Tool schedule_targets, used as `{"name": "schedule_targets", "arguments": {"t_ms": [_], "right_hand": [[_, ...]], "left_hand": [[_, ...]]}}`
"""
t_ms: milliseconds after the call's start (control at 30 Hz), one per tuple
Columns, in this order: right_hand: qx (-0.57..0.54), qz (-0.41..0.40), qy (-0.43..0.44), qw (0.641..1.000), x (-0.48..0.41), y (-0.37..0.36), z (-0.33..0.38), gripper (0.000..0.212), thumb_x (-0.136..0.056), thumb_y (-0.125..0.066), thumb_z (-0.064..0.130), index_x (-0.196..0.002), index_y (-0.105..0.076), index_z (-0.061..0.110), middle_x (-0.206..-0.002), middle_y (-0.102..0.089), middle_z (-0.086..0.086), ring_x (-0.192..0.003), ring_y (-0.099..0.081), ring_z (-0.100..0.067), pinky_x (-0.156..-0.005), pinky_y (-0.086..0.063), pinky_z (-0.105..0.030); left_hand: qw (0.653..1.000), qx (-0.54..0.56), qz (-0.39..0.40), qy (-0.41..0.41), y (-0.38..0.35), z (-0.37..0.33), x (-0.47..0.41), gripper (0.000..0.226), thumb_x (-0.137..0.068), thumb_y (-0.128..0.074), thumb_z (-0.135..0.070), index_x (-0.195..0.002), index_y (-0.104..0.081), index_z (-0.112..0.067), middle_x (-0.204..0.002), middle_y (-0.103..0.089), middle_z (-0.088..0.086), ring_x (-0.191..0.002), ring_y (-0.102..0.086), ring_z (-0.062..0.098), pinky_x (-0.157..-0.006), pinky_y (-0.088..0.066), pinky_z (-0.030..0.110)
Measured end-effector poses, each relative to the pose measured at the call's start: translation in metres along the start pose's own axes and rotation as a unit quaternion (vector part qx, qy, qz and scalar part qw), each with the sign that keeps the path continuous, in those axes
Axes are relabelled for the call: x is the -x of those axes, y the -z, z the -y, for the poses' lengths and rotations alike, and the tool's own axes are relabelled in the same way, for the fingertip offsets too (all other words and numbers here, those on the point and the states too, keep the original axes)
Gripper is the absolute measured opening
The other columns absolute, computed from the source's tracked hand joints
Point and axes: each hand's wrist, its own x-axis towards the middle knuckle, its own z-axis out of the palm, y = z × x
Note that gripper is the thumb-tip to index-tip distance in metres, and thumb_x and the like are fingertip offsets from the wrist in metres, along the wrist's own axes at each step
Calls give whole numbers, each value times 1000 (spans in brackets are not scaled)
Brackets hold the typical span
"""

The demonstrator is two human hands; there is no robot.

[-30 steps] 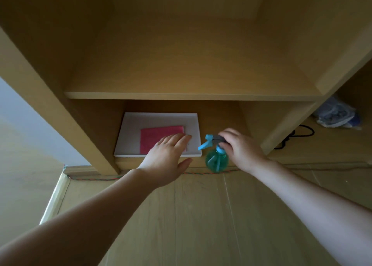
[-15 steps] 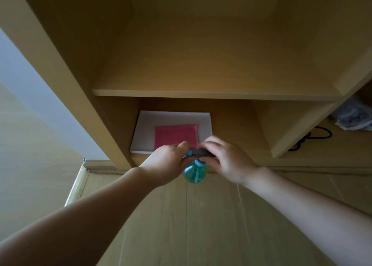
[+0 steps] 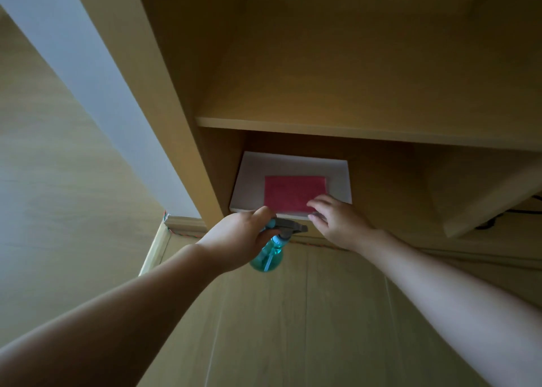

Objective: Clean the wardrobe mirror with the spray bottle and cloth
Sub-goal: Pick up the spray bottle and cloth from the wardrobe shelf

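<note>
My left hand (image 3: 243,234) grips the grey head of a teal spray bottle (image 3: 268,256), whose round body hangs below in front of the shelf unit. A folded pink cloth (image 3: 290,193) lies on a white flat box (image 3: 249,181) in the lowest compartment. Over the near right corner of that cloth reaches my right hand (image 3: 334,218), fingers spread and relaxed, fingertips at the cloth's edge. No mirror surface can be made out.
A wooden shelf board (image 3: 352,130) spans just above the cloth's compartment. The unit's left side panel (image 3: 176,140) stands beside a pale wall. A black cable (image 3: 498,219) lies in the right compartment. Wood floor (image 3: 293,328) lies below.
The spray bottle passed from my right hand to my left. My right hand let go and moved up onto the pink cloth. The view swung left and closer.
</note>
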Motion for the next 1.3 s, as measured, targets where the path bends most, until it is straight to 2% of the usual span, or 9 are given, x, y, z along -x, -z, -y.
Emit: {"name": "schedule_targets", "arguments": {"t_ms": [167,267,367,533,767,900,1033,1133,1300], "right_hand": [[68,59,-61,994,-33,-17,6,52,-103,-35,41,-151,-29,22,-160,-21,-5,-144,-27,-27,-114,-31,-41],[83,110,-99,986,-47,-30,7,57,-101,-29,51,-153,-19,31,-163,-3,-7,-148,-12,-33,-119,-20,-46],[66,128,-143,979,-62,-45,3,57,-101,-25,52,-154,-12,34,-162,0,-11,-148,-8,-37,-119,-16,-50],[60,113,-190,973,-87,-61,9,54,-104,-25,41,-154,-11,27,-161,-9,-12,-147,-11,-36,-118,-18,-48],[98,72,-217,969,-102,-73,-1,41,-100,-45,22,-141,-43,19,-142,-45,-12,-128,-43,-34,-103,-43,-43],[111,32,-225,967,-106,-72,-4,38,-98,-38,9,-131,-54,20,-134,-54,-9,-125,-49,-30,-101,-44,-39],[102,-9,-220,970,-98,-64,-7,30,-101,-30,12,-121,-51,16,-122,-58,-10,-111,-56,-28,-88,-44,-35],[25,-55,-223,973,-91,-53,-11,21,-101,-29,19,-106,-49,17,-109,-59,-12,-95,-57,-29,-78,-44,-37],[-152,-179,-162,958,-59,-21,2,17,-100,-43,17,-108,-57,20,-96,-65,-5,-82,-64,-23,-70,-58,-41]], "left_hand": [[1000,4,-6,-9,3,9,4,27,-99,-45,-37,-114,-49,-15,-99,-65,4,-75,-55,16,-63,-44,26],[1000,17,-7,-8,3,14,7,26,-98,-46,-36,-113,-49,-16,-102,-65,4,-80,-59,19,-67,-48,29],[1000,31,1,5,7,16,10,25,-98,-46,-36,-115,-49,-17,-106,-65,3,-85,-62,19,-71,-53,31],[999,36,-8,9,11,23,13,25,-98,-47,-35,-115,-49,-16,-106,-64,2,-77,-54,13,-65,-45,23],[998,56,-16,5,14,34,21,25,-98,-49,-35,-113,-51,-15,-105,-65,2,-79,-57,16,-71,-51,31],[998,58,1,8,13,36,24,29,-97,-48,-36,-117,-51,-16,-109,-65,1,-89,-63,20,-77,-54,37],[997,75,23,17,14,31,22,27,-98,-47,-37,-117,-50,-18,-109,-63,0,-87,-59,15,-77,-53,30],[995,89,36,26,13,27,18,25,-97,-50,-34,-117,-51,-19,-109,-62,-1,-88,-58,12,-77,-52,25],[995,88,35,18,12,15,8,25,-96,-52,-32,-117,-57,-20,-110,-61,-3,-94,-60,13,-83,-53,30]]}}
